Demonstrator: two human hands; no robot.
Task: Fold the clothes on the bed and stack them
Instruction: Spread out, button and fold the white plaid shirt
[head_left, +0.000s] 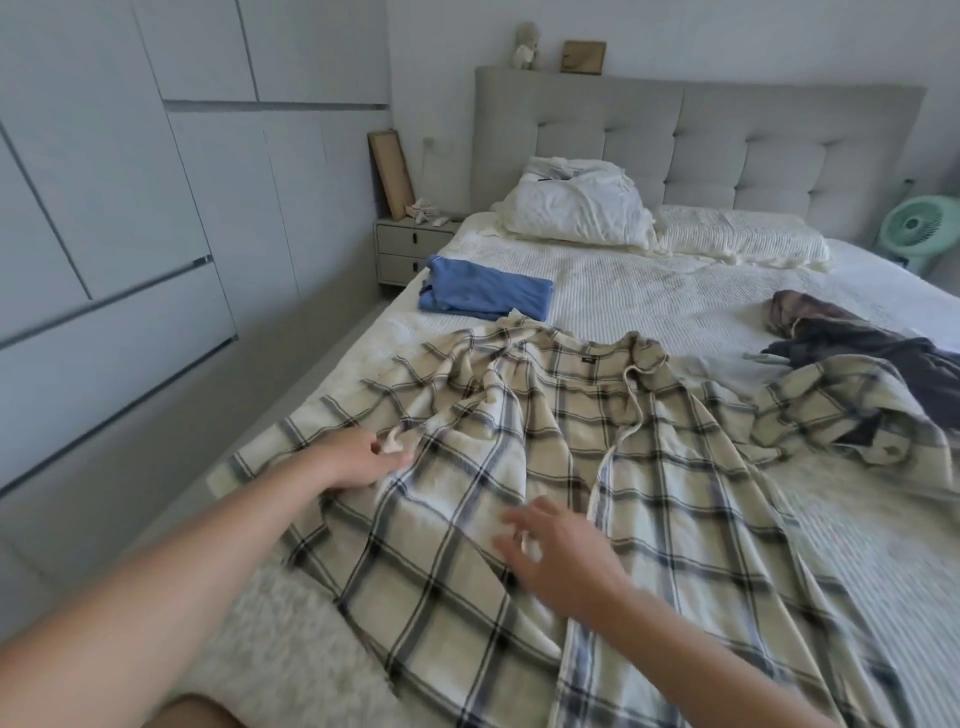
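A cream plaid shirt (597, 467) with dark and blue checks lies spread and wrinkled across the near part of the bed (649, 291). My left hand (353, 460) rests on its left side, fingers touching a small bunched bit of cloth. My right hand (561, 556) hovers over or touches the shirt's middle, fingers spread and blurred. A folded blue garment (485, 293) lies near the bed's left edge. A dark crumpled garment (862, 353) lies at the right, partly over the shirt's sleeve.
Two white pillows (576, 213) lean at the grey padded headboard (727, 140). A bedside cabinet (410, 249) stands left of the bed, grey wardrobe doors (130, 208) along the left wall. A green fan (919, 234) sits at the far right.
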